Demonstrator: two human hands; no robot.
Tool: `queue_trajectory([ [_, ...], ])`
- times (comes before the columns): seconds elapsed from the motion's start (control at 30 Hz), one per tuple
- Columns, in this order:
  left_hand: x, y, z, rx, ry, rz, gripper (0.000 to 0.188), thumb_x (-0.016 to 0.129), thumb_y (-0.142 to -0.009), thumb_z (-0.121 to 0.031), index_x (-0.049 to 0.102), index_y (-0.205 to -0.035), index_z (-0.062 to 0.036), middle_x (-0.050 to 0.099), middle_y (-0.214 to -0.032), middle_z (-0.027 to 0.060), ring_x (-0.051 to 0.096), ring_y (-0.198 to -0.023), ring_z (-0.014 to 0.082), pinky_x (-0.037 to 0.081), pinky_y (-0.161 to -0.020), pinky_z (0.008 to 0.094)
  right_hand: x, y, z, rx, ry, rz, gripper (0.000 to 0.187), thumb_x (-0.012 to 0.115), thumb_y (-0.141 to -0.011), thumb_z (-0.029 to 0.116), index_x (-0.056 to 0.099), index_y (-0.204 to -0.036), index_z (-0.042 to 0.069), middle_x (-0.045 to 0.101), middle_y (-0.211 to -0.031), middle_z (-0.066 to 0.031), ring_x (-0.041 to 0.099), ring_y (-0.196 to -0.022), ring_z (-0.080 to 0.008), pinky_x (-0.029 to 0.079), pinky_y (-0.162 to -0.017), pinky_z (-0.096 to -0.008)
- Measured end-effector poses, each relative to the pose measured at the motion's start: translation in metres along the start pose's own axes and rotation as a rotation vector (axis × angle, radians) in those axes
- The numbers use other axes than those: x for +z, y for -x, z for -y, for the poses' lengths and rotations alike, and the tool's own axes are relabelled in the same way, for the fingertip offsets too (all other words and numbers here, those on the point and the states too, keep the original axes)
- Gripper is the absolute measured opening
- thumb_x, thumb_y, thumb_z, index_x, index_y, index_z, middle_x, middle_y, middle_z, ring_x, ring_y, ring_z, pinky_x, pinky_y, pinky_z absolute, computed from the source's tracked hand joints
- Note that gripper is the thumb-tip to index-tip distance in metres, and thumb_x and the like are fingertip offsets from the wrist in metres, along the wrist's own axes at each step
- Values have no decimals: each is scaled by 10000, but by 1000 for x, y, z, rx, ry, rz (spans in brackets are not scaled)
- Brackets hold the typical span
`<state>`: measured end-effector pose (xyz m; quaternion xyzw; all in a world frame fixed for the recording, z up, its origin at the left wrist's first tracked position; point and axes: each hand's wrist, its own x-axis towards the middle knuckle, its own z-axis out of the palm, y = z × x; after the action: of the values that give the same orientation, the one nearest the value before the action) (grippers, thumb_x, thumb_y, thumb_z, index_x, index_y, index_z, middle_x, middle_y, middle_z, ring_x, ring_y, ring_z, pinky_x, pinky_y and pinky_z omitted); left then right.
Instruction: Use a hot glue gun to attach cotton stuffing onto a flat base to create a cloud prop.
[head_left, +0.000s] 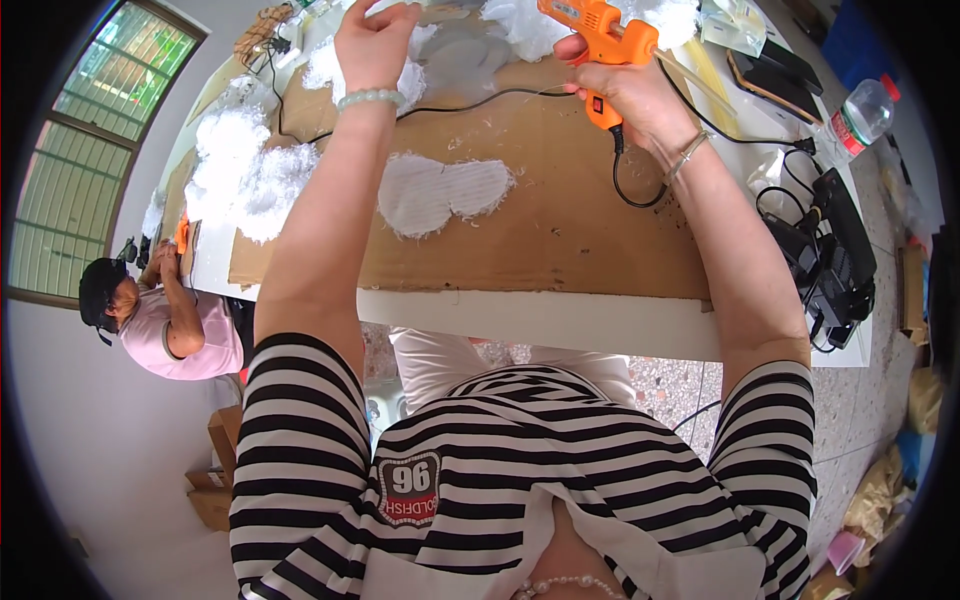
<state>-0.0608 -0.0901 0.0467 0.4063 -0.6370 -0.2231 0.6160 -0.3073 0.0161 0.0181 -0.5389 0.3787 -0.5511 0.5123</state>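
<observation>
My right hand (pixel 625 90) is wrapped round an orange hot glue gun (pixel 605 35) above the cardboard's far right part. A glue stick pokes out of the gun's rear, and a black cord leaves its handle. My left hand (pixel 375 45) is raised at the far edge of the view, partly cut off. Its visible fingers are apart and nothing shows between them. Beyond and right of that hand lies a greyish, see-through sheet-like thing (pixel 465 55). Between my forearms a two-lobed white cloth piece (pixel 440 192) with frayed edges rests flat on the brown cardboard (pixel 560 245).
Fluffy white stuffing (pixel 235 160) is heaped at the left and far side. Pale yellow glue sticks (pixel 705 85), dark flat cases (pixel 775 80), a plastic bottle (pixel 865 112) and black power adapters (pixel 835 260) occupy the right. Black cords cross the cardboard. A co-worker (pixel 185 320) sits left.
</observation>
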Motion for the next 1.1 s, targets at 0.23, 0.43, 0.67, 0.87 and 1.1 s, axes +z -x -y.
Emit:
queue_trajectory([
  [0.23,30,-9,34,209,-485,273,208,637,-814,-189,651,-933,-19,669,-764,114,632,-714,152,497,-659,278,-2,-1,0,-59,54,62,258,545,-762,7,566,-1019,13,577,-956,-41,567,-766,-115,450,-676,-243],
  [0.43,26,11,8,-168,-298,442,253,600,-837,-250,655,-899,-11,666,-795,118,637,-717,221,492,-673,320,2,1,2,-73,81,56,257,554,-760,10,567,-1017,14,577,-956,-35,565,-766,-109,449,-674,-238],
  [0.67,-27,63,-46,-711,175,656,290,639,-818,-103,565,-1071,18,652,-902,143,642,-764,195,527,-694,281,16,8,1,-92,125,44,187,634,-827,164,583,-957,41,598,-759,-36,582,-627,-121,467,-555,-236],
  [0.87,-52,98,-42,-410,260,512,111,638,-817,-70,654,-908,-8,658,-821,64,626,-734,139,523,-678,260,26,11,-3,-129,-38,141,206,559,-820,21,551,-1027,19,577,-872,-46,579,-706,-125,468,-612,-236],
  [1.1,-87,123,-72,522,-664,360,178,630,-758,4,659,-933,-12,649,-836,69,626,-744,176,496,-657,264,14,2,-14,-91,-218,138,184,575,-844,58,550,-1021,15,578,-818,-56,598,-686,-153,513,-625,-277],
])
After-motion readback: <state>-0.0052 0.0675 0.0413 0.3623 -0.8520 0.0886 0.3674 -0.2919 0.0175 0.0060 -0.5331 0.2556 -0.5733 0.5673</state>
